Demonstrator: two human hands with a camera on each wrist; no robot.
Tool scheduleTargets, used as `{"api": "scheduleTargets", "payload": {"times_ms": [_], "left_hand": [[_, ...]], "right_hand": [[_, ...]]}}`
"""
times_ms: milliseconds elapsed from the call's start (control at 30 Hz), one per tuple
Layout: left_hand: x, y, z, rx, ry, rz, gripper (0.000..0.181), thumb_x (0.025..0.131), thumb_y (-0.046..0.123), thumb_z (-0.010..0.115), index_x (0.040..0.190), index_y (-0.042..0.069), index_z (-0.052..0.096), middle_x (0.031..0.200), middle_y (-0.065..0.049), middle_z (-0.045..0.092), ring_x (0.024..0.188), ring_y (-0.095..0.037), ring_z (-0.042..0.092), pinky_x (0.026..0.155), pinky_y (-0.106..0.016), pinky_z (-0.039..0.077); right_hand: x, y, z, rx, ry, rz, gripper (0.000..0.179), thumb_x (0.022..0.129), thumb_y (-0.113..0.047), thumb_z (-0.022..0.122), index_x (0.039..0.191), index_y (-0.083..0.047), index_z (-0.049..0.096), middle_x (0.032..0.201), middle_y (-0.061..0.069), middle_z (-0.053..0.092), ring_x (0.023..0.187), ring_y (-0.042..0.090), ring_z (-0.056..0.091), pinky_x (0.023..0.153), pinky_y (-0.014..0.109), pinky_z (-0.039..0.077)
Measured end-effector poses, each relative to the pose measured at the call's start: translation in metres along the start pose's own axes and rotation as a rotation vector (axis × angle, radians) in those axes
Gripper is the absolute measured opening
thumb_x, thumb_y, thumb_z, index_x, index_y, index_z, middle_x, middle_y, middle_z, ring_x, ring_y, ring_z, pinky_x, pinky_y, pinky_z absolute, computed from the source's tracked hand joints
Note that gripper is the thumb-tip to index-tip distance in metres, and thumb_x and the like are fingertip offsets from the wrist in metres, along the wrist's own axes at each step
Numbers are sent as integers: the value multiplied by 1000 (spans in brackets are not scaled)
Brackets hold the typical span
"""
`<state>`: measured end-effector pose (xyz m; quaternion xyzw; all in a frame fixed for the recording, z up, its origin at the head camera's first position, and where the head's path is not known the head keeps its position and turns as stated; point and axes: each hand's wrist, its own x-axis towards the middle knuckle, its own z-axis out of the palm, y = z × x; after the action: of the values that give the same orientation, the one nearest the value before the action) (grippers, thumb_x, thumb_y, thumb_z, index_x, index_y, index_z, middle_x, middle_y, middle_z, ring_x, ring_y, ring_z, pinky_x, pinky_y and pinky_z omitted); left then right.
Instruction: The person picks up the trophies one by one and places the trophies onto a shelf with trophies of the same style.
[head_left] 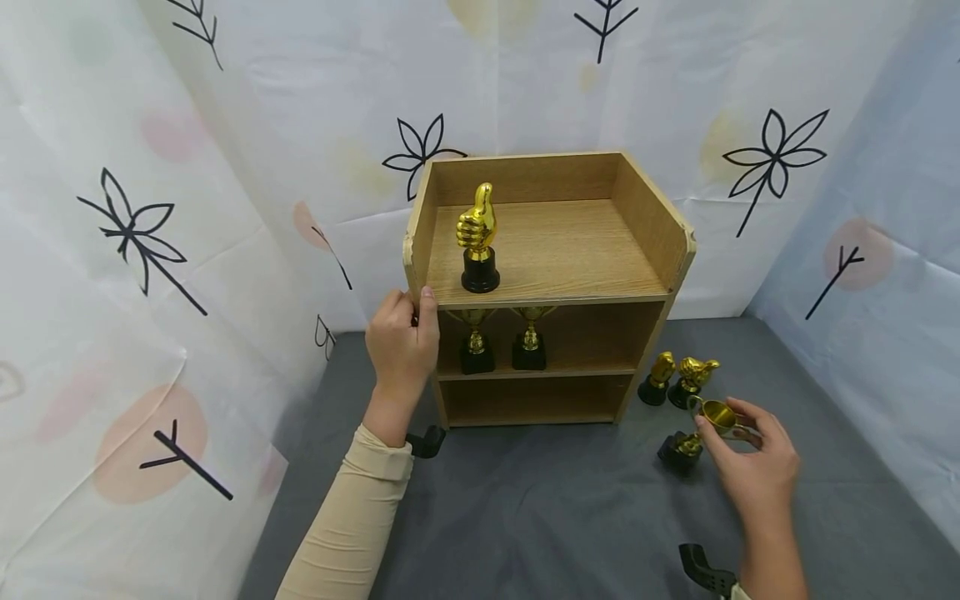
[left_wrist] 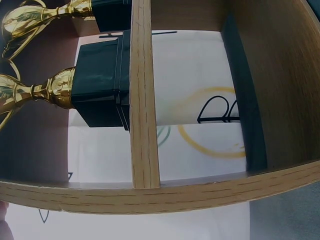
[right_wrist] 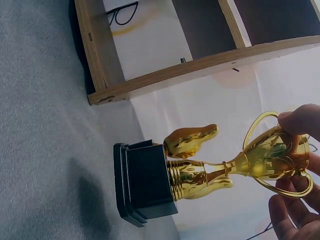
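Note:
My right hand pinches the rim and handle of a gold cup trophy with a black base. In the right wrist view this trophy lies sideways across the picture, its base close over the grey cloth. At the left side of a small wooden shelf, my left hand grips the front edge. A gold thumbs-up trophy stands on the shelf's top level, near that hand. Two cup trophies, one left and one right, stand on the middle level, their tops partly hidden by the board above.
Right of the shelf, two small gold trophies, one darker-fronted and one thumb-shaped, stand on the grey cloth. A patterned white sheet hangs behind and at both sides. The shelf's lowest level holds no trophy.

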<state>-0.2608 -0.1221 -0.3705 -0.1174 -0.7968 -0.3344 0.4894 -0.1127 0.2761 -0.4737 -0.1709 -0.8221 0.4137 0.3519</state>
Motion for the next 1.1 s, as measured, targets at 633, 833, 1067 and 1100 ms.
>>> {"api": "scheduleTargets", "payload": {"times_ms": [633, 833, 1067, 1100], "left_hand": [[-1, -2, 0, 4, -5, -6, 54, 108, 31, 49, 59, 9, 52, 64, -12, 47, 50, -24, 35, 47, -37, 29], [-1, -2, 1, 1, -13, -6, 55, 109, 32, 48, 59, 9, 51, 64, -11, 47, 51, -24, 36, 47, -37, 29], [0, -2, 1, -6, -10, -1, 54, 108, 32, 49, 61, 7, 56, 65, -12, 48, 51, -24, 37, 48, -37, 31], [0, -2, 1, -6, -11, -1, 54, 108, 32, 49, 61, 7, 56, 65, -12, 49, 51, -24, 38, 48, -37, 31]], "right_hand": [[0, -11, 7, 44, -37, -52, 46, 85, -5, 87, 129, -1, 73, 113, -26, 56, 102, -16, 51, 88, 2, 39], [1, -13, 10, 54, -36, -67, 46, 84, -3, 88, 128, -1, 73, 111, -33, 53, 103, -17, 50, 88, 3, 40], [3, -20, 10, 79, -38, -93, 47, 84, 0, 87, 128, 0, 73, 113, -34, 54, 105, -15, 52, 88, 2, 40], [3, -20, 10, 83, -38, -100, 47, 83, 1, 87, 128, -1, 73, 113, -34, 54, 105, -15, 52, 88, 2, 40]]}}
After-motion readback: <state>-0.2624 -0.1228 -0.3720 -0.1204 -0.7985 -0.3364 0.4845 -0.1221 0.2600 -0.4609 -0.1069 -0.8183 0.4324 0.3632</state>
